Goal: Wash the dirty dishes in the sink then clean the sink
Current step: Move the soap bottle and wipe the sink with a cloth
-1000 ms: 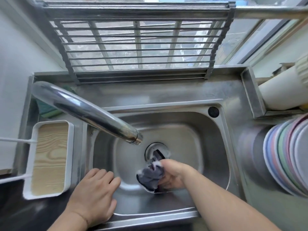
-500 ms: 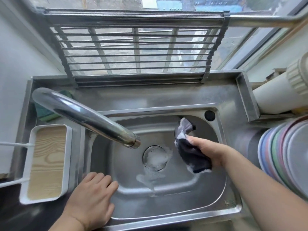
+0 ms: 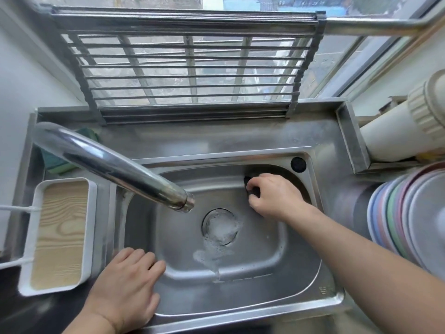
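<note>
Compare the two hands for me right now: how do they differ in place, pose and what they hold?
The left hand lies flat, fingers straight, on the near-left rim of the sink; the right hand reaches down into the basin's far-right corner. The left hand holds nothing; the right hand's fingers curl round a dark cloth, pressing it to the sink wall. Both are bare, and both touch the sink.

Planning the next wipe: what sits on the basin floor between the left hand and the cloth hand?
In the head view, between the left hand and the right hand gripping the cloth: suds and the foamy drain; no dishes.
</note>
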